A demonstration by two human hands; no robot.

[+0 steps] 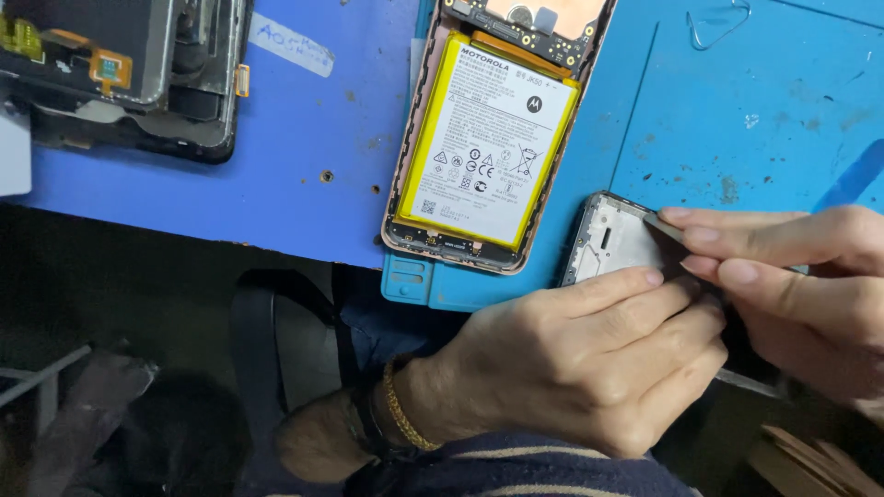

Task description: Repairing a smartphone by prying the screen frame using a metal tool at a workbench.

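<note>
Silver-grey phone frame [615,241] sits at the blue surface's [304,175] near edge, my left hand [571,364] closed on its side, right hand [801,276] fingers pinching a thin pry tool [665,226]. I judge it light, stiff, fragile: hold the edges. Opened phone [483,138] beside.

Left hand [571,359] curled in a grip, right hand [801,285] pinching beside it.

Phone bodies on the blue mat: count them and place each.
3 at least: opened phone with yellow battery at centre, frame under both hands at the right, dark stack top left, possibly hiding more.
</note>
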